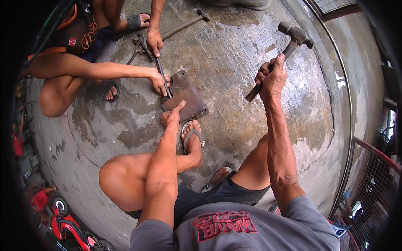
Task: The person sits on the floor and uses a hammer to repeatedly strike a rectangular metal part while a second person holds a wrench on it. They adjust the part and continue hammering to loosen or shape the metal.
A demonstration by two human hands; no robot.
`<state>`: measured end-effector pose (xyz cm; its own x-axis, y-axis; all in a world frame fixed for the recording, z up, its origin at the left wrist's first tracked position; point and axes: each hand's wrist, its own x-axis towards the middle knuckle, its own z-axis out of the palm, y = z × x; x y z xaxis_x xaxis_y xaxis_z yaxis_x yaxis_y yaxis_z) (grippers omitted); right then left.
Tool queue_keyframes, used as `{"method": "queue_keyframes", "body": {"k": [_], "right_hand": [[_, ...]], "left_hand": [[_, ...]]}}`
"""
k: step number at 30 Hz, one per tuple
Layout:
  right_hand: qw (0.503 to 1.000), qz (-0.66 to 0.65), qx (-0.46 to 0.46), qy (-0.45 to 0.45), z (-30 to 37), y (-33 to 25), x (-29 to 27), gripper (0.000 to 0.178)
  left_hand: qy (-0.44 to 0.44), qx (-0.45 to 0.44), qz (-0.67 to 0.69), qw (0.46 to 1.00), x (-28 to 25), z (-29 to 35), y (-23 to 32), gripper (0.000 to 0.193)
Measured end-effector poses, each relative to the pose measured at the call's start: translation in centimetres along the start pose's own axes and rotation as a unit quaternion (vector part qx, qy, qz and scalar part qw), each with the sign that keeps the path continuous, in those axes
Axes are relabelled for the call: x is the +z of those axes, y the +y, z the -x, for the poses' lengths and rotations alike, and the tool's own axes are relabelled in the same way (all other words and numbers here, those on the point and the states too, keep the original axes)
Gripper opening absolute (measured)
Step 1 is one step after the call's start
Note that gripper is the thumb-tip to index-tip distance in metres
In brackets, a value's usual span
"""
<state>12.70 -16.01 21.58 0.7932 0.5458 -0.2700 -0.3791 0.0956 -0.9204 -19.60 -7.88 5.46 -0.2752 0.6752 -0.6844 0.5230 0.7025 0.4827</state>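
My right hand [273, 78] is raised above the floor at the right, its fingers wrapped round the handle of a sledgehammer [295, 35] with a dark, blunt steel head. My left hand [172, 113] grips the near left edge of a rusty brown metal block [192, 102] lying on the floor, thumb on top. The block has lugs with holes at its corners. A co-worker's two hands [159, 81] hold a long dark metal bar [160, 69], whose lower end meets the block's left side close to my left hand.
A second long-handled hammer [184, 26] lies on the wet, stained concrete floor [243, 96] beyond the block. My sandalled foot [193, 138] is just on the near side of the block. The co-worker crouches at left. Mesh railing [372, 180] stands at right, a red motorcycle [69, 228] at lower left.
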Motion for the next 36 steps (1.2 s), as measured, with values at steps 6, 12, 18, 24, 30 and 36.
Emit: {"method": "queue_keyframes", "body": {"k": [6,12,18,24,30,36], "right_hand": [[0.863,0.235,0.403,-0.196,7.8,12.8,2.7,0.046],[0.885,0.148,0.428,-0.103,4.6,10.0,-2.2,0.046],[0.997,-0.01,0.047,0.063,0.4,2.5,-2.0,0.051],[0.884,0.2,0.399,-0.134,7.5,14.8,0.6,0.045],[0.879,0.194,0.417,-0.129,6.5,10.3,-3.0,0.044],[0.967,0.107,0.229,-0.026,5.3,6.7,-2.0,0.044]], "left_hand": [[0.015,-0.008,-0.045,0.999,0.4,-0.6,0.2,0.08],[0.036,-0.006,-0.047,0.998,0.0,0.3,0.6,0.081],[0.034,0.008,-0.048,0.998,0.3,0.6,0.6,0.08],[0.043,0.014,-0.051,0.998,1.0,0.3,0.2,0.082],[0.044,-0.024,-0.059,0.997,0.1,2.1,1.1,0.078],[0.068,-0.009,-0.047,0.997,-0.2,1.9,1.4,0.078]]}}
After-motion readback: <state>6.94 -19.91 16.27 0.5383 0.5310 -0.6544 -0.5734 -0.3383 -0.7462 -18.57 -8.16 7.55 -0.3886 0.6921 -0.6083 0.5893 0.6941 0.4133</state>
